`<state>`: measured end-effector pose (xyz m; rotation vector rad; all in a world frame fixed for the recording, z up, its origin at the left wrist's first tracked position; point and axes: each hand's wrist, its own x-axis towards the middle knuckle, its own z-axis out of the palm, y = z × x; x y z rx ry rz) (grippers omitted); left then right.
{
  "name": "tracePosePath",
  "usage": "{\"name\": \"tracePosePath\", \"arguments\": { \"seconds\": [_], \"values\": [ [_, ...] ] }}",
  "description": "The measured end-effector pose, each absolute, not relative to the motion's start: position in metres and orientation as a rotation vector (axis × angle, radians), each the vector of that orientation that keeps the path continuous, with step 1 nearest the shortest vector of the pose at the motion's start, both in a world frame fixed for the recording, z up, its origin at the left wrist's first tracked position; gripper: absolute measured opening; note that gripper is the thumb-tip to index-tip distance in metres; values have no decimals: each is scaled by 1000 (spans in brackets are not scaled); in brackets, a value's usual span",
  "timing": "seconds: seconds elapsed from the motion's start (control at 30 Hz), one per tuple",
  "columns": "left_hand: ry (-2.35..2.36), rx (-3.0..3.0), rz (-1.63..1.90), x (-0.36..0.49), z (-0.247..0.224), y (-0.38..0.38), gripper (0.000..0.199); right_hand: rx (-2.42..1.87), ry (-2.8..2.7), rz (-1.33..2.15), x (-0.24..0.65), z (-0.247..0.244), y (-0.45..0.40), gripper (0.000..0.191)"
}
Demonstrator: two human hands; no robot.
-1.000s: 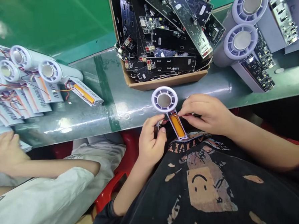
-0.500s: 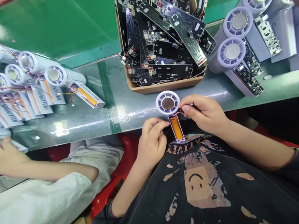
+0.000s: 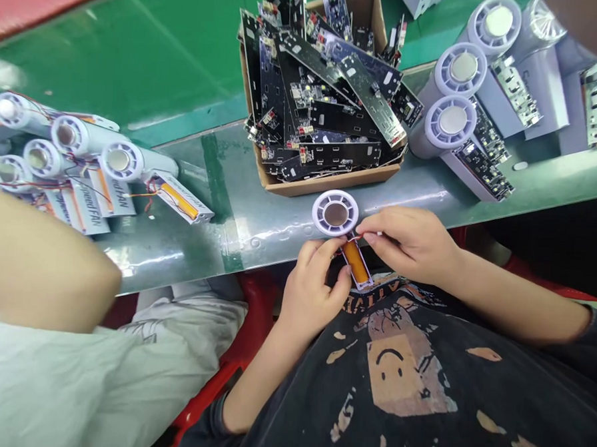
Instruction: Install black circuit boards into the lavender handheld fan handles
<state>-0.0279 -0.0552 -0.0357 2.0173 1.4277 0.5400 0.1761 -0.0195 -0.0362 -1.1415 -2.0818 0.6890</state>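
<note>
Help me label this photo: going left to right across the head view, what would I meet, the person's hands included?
Red-wired grey-white tubular fans → person's left hand → round-headed lilac plastic fan with orange cylinder → person's right hand → lilac tubular fans with black circuit boards.
</note>
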Motion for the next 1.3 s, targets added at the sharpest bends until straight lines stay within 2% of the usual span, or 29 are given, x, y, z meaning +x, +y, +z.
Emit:
{"name": "tracePosePath", "arguments": {
  "seconds": [0.13,0.3,0.57,0.77,0.97,1.13,1.3],
  "values": [
    [1405,2045,499,-28,-35,-54,35,-1269,-2152,713,177,-22,-25,23],
    [1394,2100,462,-28,-34,-51,33,-1073,-2109,680,175,-21,-23,18],
    [1315,2084,812,-26,-55,-52,25,-809,-2194,521,171,-43,-21,14],
    [1257,2126,991,-38,-103,-40,34,-866,-2483,316,170,-53,-14,14],
    [1115,2219,1036,-36,-106,-40,41,-888,-2509,275,167,-60,-16,12],
    [1028,2336,1122,-38,-104,-33,35,-851,-2286,425,164,-59,-16,10],
    [1011,2465,1043,-44,-98,-27,22,-923,-1737,847,166,-56,-17,17]
  ]
}}
